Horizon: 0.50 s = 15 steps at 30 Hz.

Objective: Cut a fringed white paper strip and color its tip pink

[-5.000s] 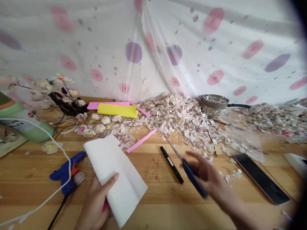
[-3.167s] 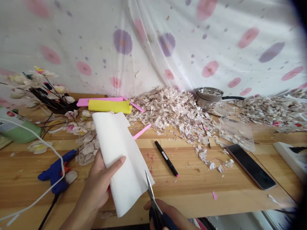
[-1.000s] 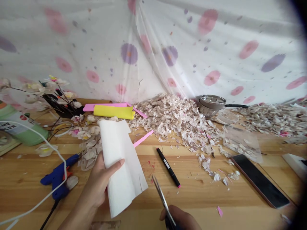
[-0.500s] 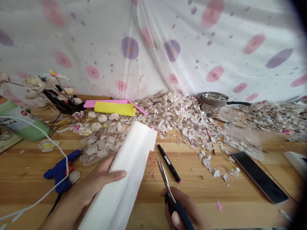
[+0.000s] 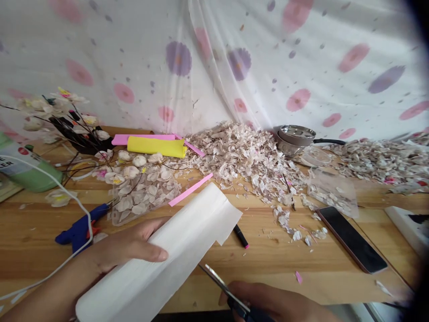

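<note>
A roll of white crepe-like paper [image 5: 181,250] lies slanted in my left hand [image 5: 134,243], thumb on top and the fingers hidden beneath it. One edge has a notch cut near its far end. My right hand [image 5: 268,299] grips the dark handles of a pair of scissors [image 5: 219,282] at the bottom of the view. Their blades are slightly apart and point up-left, close to the paper's lower edge. A black marker [image 5: 241,237] with a pink end is partly covered by the roll. Just past the roll lies a pink paper strip [image 5: 190,190].
At left are a blue glue gun [image 5: 80,230], a green bottle [image 5: 30,165] and flower stems [image 5: 75,129]. Behind are a yellow paper roll [image 5: 156,147], a tray of petals [image 5: 144,197], a petal heap [image 5: 234,152] and metal bowls [image 5: 295,138]. A phone [image 5: 351,239] lies at right.
The paper roll has tilted further to the right and now covers part of the marker. My right hand has lowered with the scissors, whose blades now point more to the left.
</note>
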Each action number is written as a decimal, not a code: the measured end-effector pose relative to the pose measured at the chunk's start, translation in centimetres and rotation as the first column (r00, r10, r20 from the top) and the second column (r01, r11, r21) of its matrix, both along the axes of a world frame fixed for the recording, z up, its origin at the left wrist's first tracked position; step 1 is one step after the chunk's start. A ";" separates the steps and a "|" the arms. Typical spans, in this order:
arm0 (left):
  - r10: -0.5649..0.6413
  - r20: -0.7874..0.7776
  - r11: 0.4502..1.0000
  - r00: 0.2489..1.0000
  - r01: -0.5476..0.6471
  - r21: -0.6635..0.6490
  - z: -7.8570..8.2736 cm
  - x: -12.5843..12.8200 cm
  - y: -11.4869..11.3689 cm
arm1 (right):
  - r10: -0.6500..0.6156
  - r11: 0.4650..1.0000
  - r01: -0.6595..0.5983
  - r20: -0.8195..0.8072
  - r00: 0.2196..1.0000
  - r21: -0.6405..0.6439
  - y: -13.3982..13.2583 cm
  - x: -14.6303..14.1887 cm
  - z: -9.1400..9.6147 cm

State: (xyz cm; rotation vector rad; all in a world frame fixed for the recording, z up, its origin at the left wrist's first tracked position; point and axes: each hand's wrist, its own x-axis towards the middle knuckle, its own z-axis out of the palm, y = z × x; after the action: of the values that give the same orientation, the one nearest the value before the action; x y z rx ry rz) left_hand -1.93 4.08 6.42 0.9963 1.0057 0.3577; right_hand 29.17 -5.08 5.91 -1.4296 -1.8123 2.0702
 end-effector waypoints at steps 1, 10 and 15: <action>-0.044 -0.015 0.999 0.999 0.045 0.028 -0.2 0.0 0.2 | 0.024 1.000 -0.024 0.000 1.000 -0.009 0.2 -0.2 0.2; -0.129 -0.086 0.986 0.988 0.137 0.100 -0.1 1.2 0.5 | 0.021 0.998 -0.030 -0.148 0.989 -0.061 0.2 -0.8 -3.0; -0.163 -0.115 0.985 0.980 0.168 0.036 -0.1 2.0 0.3 | 0.015 0.999 -0.029 -0.290 0.957 -0.042 0.1 -1.0 -4.7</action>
State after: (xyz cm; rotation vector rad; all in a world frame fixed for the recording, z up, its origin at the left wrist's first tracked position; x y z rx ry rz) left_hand 0.11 4.35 6.29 1.1431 1.0106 0.1896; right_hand 28.19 -5.02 1.18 -1.0480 -1.6810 2.2068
